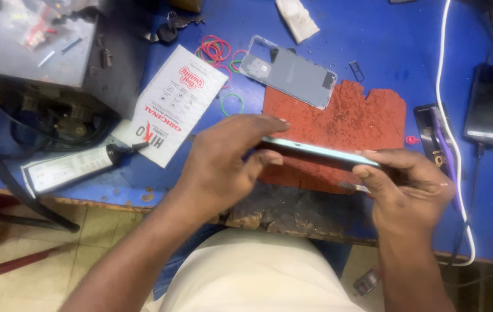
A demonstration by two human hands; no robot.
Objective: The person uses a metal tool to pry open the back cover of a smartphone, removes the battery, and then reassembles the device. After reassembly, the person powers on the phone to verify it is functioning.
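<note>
At the lower centre of the frame, over a pale cloth on our lap, we held a slim phone (316,152) edge-on between both hands, just above the near edge of the blue worktop (408,52). Our left hand (223,164) gripped its left end, fingers laid over the top and thumb tucked beneath; our right hand (405,185) pinched the right end and also clasped a thin metal tool (353,186), its tip poking out under the phone. Whether that tip touched the phone's edge, we could not tell.

By our judgement the work stood midway: the phone appeared to be without its rear cover, and the part that looked like that cover had not been fitted back.

Directly beyond the phone lay a worn red mat (344,115), crumbled across its surface. On the mat's upper left corner rested a grey back panel (290,72) in a clear frame, well apart from our hands.

To the left of centre, a tube of adhesive (78,164) with a dark nozzle lay beside a white printed packet (174,101). Coloured rubber bands (217,52) were scattered above it.

At the far right a white cable (446,86) ran down the worktop past a dark phone (489,104). A grey metal box (32,46) filled the upper left.
</note>
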